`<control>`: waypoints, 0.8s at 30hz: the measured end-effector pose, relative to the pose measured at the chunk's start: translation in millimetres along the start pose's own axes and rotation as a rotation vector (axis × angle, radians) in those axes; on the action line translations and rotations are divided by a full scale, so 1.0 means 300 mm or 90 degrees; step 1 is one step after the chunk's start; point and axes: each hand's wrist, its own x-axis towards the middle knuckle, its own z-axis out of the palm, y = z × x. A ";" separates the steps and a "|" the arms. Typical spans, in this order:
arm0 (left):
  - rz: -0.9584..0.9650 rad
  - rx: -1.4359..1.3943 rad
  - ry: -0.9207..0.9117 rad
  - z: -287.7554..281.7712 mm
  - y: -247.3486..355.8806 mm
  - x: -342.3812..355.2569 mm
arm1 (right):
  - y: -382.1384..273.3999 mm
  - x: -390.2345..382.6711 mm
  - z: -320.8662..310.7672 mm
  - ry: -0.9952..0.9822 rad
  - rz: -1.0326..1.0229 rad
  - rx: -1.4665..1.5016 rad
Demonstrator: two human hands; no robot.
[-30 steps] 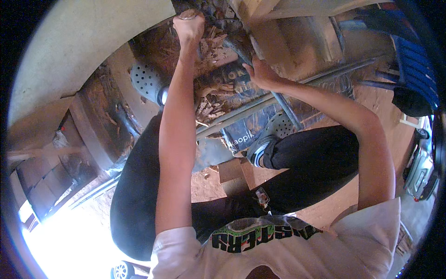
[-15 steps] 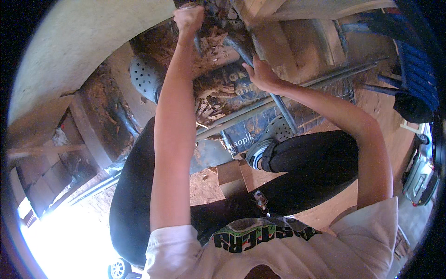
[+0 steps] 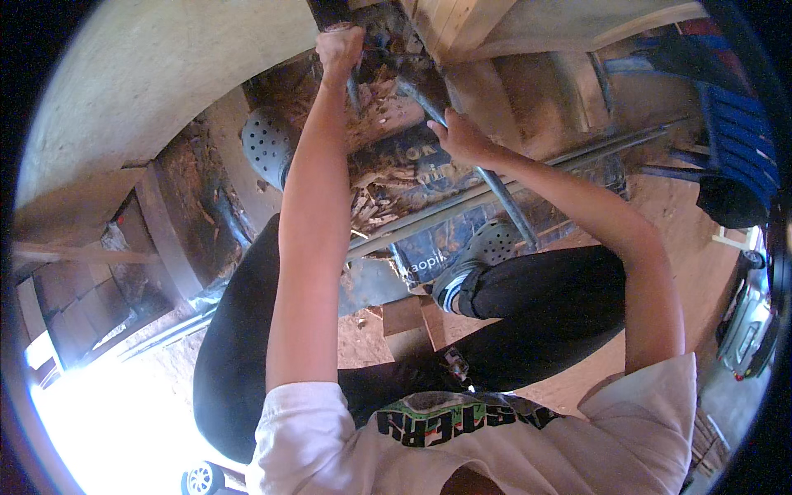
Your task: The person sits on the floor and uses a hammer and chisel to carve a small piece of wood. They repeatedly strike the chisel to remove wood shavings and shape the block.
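Observation:
My left hand (image 3: 339, 49) is closed in a fist at the top of the view. It grips a narrow chisel-like tool, whose grey-blue lower part (image 3: 354, 89) shows beneath the fist, above wood debris. To its right, my right hand (image 3: 464, 139) is wrapped round the shaft of a long grey hammer-like tool (image 3: 507, 202). The tool slants from upper left to lower right; its upper end, near the chips, is too dark to make out clearly. Wood chips (image 3: 375, 202) lie between my feet, beside a dark printed sheet (image 3: 429, 252).
Grey clogs (image 3: 266, 148) are on my feet, with a metal rail (image 3: 462, 198) running between them. Light timber (image 3: 462, 21) stands at the top, a pale curved panel (image 3: 148, 74) on the left. A blue plastic chair (image 3: 738, 132) is on the right, and a car (image 3: 742, 334) beyond.
The view has shifted a little, so both hands, the tools and my feet appear slightly lower. Both grips stay the same.

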 end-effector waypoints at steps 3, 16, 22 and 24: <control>0.092 0.055 0.015 -0.001 -0.020 0.052 | 0.011 0.013 0.008 0.009 -0.002 0.025; 0.402 -0.252 0.162 -0.270 0.469 -0.553 | 0.043 -0.054 -0.047 -0.088 0.027 0.006; 0.365 -0.651 0.154 -0.691 0.646 -0.829 | 0.035 -0.034 -0.097 -0.094 0.010 0.025; 0.257 -0.803 0.128 -0.772 0.623 -0.870 | 0.034 -0.025 -0.132 -0.116 0.007 0.002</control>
